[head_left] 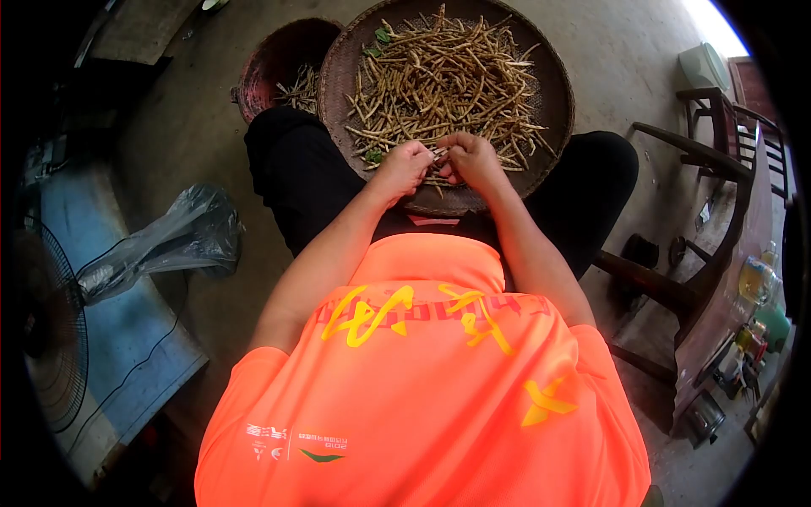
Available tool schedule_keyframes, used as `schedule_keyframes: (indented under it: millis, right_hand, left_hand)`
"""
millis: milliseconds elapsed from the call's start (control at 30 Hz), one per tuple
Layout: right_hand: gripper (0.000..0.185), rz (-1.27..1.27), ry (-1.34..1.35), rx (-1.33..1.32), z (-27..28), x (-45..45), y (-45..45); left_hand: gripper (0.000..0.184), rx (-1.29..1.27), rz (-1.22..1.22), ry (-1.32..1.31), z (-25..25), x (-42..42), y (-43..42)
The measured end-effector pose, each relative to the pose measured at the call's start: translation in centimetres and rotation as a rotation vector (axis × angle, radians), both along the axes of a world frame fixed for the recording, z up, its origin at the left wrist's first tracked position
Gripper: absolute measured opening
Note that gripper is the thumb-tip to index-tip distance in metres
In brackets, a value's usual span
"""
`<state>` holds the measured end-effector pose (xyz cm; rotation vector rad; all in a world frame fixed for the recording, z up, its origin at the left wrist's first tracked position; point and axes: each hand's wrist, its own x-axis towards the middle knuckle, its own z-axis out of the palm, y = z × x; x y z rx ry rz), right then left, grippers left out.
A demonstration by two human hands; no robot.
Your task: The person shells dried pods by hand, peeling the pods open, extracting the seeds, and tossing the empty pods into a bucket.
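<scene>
Head view: I've got the woven tray (335, 101) between my knees (287, 148), probably so the pods (456, 76) are easy to reach. My left hand (405, 169) and right hand (470, 159) meet over its near side, fingertips pinched on one pod (438, 154), likely so bits drop back in. Bucket (260, 68) left of the tray holds loose stalks (300, 89). Pods look skinny, dry, tan-brown, with green leaves (383, 35) mixed in.

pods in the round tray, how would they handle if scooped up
The pods look slender, so each is probably light. Their brown, dry-looking skins suggest they may crack easily. They lie loosely crisscrossed, so some would likely slip free.
</scene>
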<state>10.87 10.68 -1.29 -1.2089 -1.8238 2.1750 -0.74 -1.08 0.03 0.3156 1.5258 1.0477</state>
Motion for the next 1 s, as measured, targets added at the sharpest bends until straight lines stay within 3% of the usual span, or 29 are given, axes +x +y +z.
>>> schedule_keyframes:
  millis: [100,133,267,367,500,633,700,833,933,1000]
  right_hand:
    - [0.023,0.044,0.052,0.058,-0.3,0.1,0.0]
    - [0.023,0.043,0.052,0.057,-0.3,0.2,0.0]
    - [0.023,0.223,0.005,0.340,0.1,0.3,0.0]
    - [0.024,0.291,-0.025,0.521,0.6,0.3,-0.1]
    - [0.021,0.325,-0.034,0.735,-0.2,0.2,-0.4]
    - [0.019,0.294,-0.033,0.730,-0.4,0.2,-0.3]
    - [0.019,0.229,-0.083,0.496,0.0,0.1,-0.3]
    - [0.020,0.229,-0.109,0.497,0.4,0.2,0.0]
    - [0.026,0.138,-0.067,0.638,0.1,0.3,0.3]
    - [0.026,0.066,0.062,0.611,0.5,0.2,0.1]
  left_hand:
    - [0.014,0.022,-0.001,0.065,-1.0,-0.2,-0.1]
    - [0.014,0.059,-0.051,0.220,-1.8,-0.3,-0.2]
    - [0.014,0.178,-0.168,0.578,-2.5,-0.3,-0.4]
    - [0.015,0.174,-0.195,0.636,-1.8,-0.4,-0.5]
    - [0.016,0.179,-0.223,0.667,-1.1,-0.2,-0.4]
    - [0.017,0.180,-0.219,0.638,-1.2,-0.3,-0.3]
    - [0.017,0.185,-0.206,0.606,-1.5,-0.3,-0.3]
    - [0.016,0.181,-0.178,0.568,-1.9,-0.4,-0.3]
    - [0.015,0.154,-0.151,0.532,-1.9,-0.5,-0.3]
    - [0.015,0.150,-0.139,0.524,-1.7,-0.6,-0.3]
